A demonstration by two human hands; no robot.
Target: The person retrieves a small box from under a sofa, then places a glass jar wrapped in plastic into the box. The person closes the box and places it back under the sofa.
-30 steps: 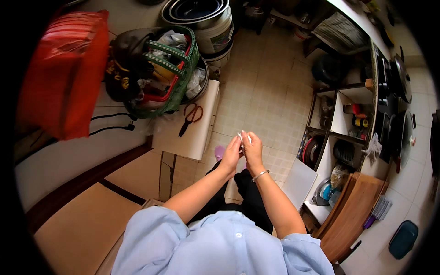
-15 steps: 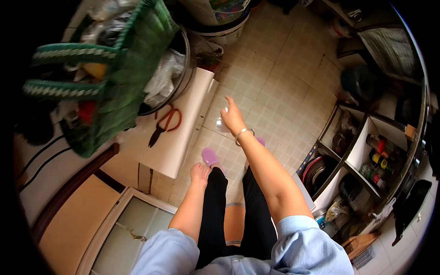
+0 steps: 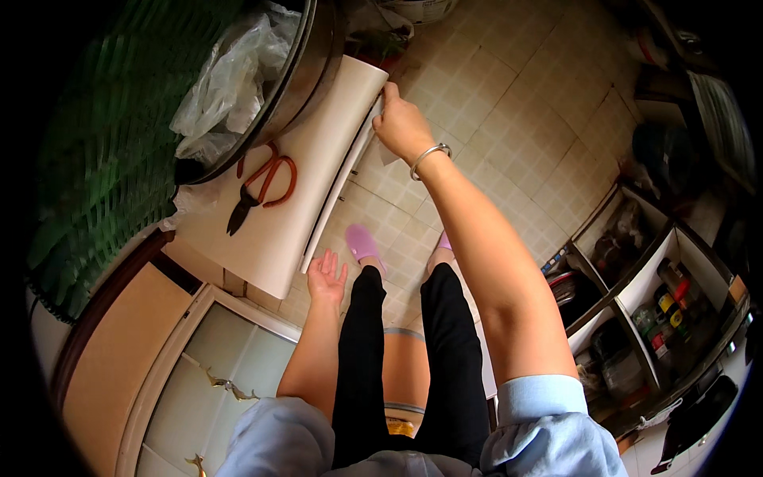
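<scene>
My right hand, with a silver bangle at the wrist, is closed at the far end of a white cabinet's front panel. A dark gap shows between that panel and the cabinet top. Just under the hand is a small pale patch that I cannot make out. My left hand is open and palm up, fingers spread, beside the near end of the panel and holding nothing. Scissors with red-orange handles and dark blades lie on the cabinet top.
A large metal pot with crumpled clear plastic bags stands on the cabinet, beside a green woven bag. Shelves of bottles stand at right. A glass-paned door is at lower left.
My right hand has moved up and left, from over the floor to the panel's edge. A gap has opened along the panel. My left hand has turned its palm up. The view has shifted.
</scene>
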